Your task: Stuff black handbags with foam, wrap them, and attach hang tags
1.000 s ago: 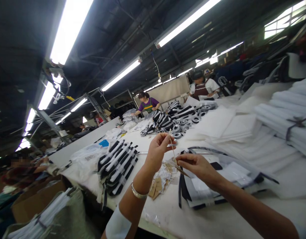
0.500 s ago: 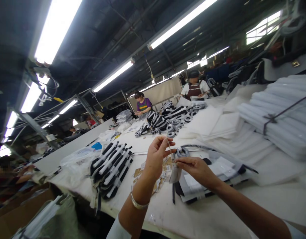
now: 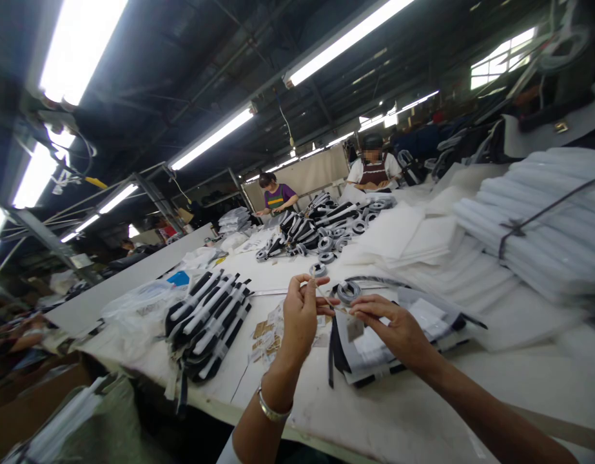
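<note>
My left hand point(image 3: 300, 312) is raised over the white table point(image 3: 398, 412), its thumb and fingers pinched on a thin pale string point(image 3: 321, 295). My right hand point(image 3: 391, 325) pinches the other end of the string, where a small card tag point(image 3: 354, 328) hangs. Beneath the hands lies a black-and-white strap piece in a clear bag point(image 3: 374, 351). A scatter of small brown and white tags point(image 3: 268, 332) lies just left of the left hand.
A bundle of black-and-white straps point(image 3: 207, 322) lies at left, with a clear plastic bag point(image 3: 137, 306) beyond. Rolled tape and more straps point(image 3: 326, 232) sit farther back. Tied white foam stacks point(image 3: 539, 219) fill the right. Two people point(image 3: 374, 167) work at the far end.
Both hands have dropped lower toward the table and come closer together, still pinching the string. The tag now hangs under my right hand. The view has shifted slightly.
</note>
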Demonstrator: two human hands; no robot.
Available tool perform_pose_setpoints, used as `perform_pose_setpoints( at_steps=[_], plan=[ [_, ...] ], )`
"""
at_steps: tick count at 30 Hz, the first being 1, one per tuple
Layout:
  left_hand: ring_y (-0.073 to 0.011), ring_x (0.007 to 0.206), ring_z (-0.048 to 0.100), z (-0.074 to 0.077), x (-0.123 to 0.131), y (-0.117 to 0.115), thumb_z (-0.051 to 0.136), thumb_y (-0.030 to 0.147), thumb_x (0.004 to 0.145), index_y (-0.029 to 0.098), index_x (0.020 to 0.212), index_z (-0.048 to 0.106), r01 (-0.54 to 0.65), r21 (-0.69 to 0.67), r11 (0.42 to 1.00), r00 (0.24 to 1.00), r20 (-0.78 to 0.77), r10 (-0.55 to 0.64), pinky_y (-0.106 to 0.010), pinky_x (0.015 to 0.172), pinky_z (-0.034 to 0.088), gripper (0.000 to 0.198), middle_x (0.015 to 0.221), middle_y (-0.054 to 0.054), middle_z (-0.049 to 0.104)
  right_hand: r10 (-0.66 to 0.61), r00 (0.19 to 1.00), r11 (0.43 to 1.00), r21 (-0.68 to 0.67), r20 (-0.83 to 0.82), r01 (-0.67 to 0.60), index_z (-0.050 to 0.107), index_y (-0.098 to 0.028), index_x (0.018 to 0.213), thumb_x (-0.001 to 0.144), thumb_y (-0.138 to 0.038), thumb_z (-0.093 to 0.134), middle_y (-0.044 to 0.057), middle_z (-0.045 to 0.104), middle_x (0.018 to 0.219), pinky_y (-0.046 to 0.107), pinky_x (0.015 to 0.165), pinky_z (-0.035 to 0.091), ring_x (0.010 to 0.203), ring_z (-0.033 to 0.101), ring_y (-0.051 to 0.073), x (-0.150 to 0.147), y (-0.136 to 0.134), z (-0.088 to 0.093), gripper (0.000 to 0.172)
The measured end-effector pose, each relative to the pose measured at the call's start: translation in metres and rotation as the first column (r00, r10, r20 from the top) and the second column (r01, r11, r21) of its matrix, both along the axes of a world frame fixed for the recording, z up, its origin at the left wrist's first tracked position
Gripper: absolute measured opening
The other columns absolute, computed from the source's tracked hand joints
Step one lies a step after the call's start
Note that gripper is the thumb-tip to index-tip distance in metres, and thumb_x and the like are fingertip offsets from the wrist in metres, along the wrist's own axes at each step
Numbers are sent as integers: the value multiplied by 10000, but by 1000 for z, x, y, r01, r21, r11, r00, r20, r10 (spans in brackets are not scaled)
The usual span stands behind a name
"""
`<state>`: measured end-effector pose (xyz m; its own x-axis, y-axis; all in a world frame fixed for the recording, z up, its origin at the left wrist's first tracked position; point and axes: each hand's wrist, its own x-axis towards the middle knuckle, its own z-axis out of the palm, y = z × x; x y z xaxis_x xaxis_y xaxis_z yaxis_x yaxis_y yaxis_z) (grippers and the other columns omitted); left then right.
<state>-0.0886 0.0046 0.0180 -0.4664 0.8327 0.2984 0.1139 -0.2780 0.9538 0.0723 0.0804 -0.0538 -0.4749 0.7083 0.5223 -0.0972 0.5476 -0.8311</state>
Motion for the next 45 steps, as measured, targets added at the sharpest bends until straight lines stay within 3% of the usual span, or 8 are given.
perform_pose_setpoints(
  at_steps=[5,12,17,21,29,35,39,45],
  plan=[
    [-177,680,744,2,7,-2,598,531,899,237,1019,402,27,8,1000,999,32,-27,-230,482,571,373,1148,-109,709,63,996,981,-179,-67,-74,751,-225,929,894,-541,613,57,716,973,376,930,497,985,634,245,0,-2,1,347],
    [-132,570,706,-4,15,-2,537,495,947,230,1010,412,105,5,994,994,2,-105,-161,366,461,300,1161,-122,707,240,940,747,-573,-241,-337,639,-231,1231,857,-585,650,58,744,984,396,876,530,923,678,238,-2,-8,-4,516],
    [-118,520,684,-6,18,-3,494,495,969,235,1022,416,67,16,998,993,-103,-65,-167,339,438,276,1148,-109,711,-5,1000,950,-314,-8,2,751,-240,1018,843,-537,677,58,740,1101,415,1035,458,1111,637,277,2,-8,-10,352],
    [-93,509,673,-4,19,-7,448,466,998,235,1019,445,-22,40,999,965,-262,31,-152,331,383,232,1153,-80,709,-196,979,940,-297,-63,169,748,-236,1052,841,-527,674,66,729,1150,430,1051,451,1149,622,287,2,-6,-11,367],
    [-27,446,528,3,20,-6,527,414,981,202,976,504,95,57,994,993,-74,-91,-149,413,369,214,1000,-47,735,-17,1000,883,-469,23,26,712,-209,1170,819,-572,650,68,751,1007,362,755,556,896,686,263,1,3,-20,509],
    [-79,659,665,11,21,-2,668,356,897,178,980,532,242,34,970,932,270,-242,-145,563,497,239,927,-44,725,-72,995,993,-85,63,78,681,-252,1216,937,-515,534,77,641,1317,462,1118,380,1276,537,287,5,1,-16,411],
    [-112,751,711,15,27,1,690,329,886,170,972,548,283,17,959,895,354,-271,-169,647,551,230,917,-49,722,216,975,973,-77,-54,-219,530,-281,1387,926,-481,600,66,522,1463,429,1145,358,1383,436,266,-2,-15,3,506],
    [-131,829,725,17,27,1,691,317,893,173,946,556,291,35,956,869,407,-280,-180,688,574,204,946,-46,714,199,979,950,-239,-36,-201,693,-204,1036,943,-474,582,53,725,945,336,879,511,912,659,208,-9,-24,9,306]
  ],
)
